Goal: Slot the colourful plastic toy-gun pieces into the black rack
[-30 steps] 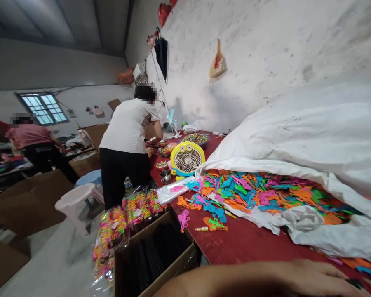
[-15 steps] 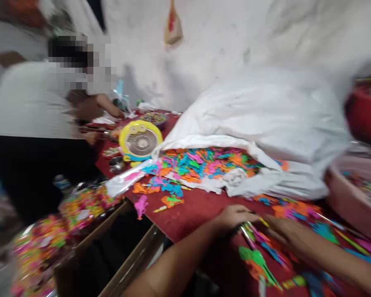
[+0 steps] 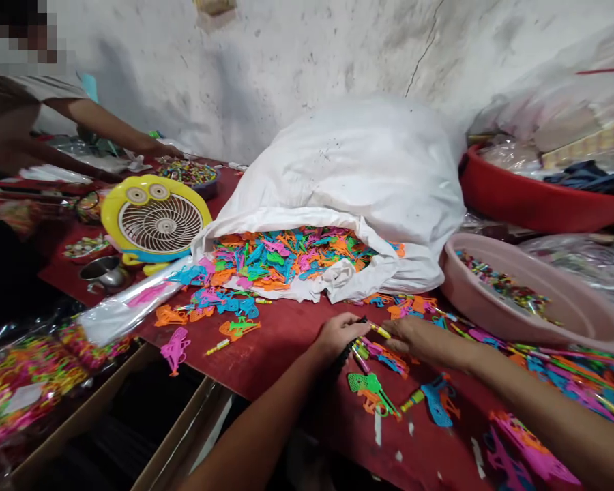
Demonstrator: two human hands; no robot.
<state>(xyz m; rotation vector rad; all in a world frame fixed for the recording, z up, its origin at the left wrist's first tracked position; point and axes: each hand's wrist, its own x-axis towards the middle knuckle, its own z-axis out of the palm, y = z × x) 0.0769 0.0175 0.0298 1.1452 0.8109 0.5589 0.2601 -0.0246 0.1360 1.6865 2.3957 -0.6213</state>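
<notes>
- Yellow-tipped plastic stick [image 3: 378, 331] lies between the two hands on the red table top [image 3: 271, 361], its near end apparently pinched by the curled fingers [image 3: 353, 326] of the left hand [image 3: 335, 335]. The stick is too thin for the grip to be sure (a dark strip [image 3: 345, 358] runs below that hand; what it is, I cannot tell).
- Right hand [image 3: 419, 341] lies nearly flat and open, its fingers together and stretched towards the stick, tips just beside it, with nothing visibly held.
- Flat plastic toy pieces [image 3: 383, 358] are strewn under and beside both hands, among them a green-and-orange piece [image 3: 371, 390] and a blue one [image 3: 437, 402].
- These pieces should be light, stiff and smooth, so they may skid and hook together; the thick body looks the safest place to hold, since thin arms could snap. The stick is best pinched at its end.
- More pieces spill from a white sack [image 3: 338, 164]; a pink basin [image 3: 567, 303] of small coloured bits stands to the right.
- Across the table, a co-worker's arm [image 3: 107, 123] reaches past a yellow fan [image 3: 153, 218].
</notes>
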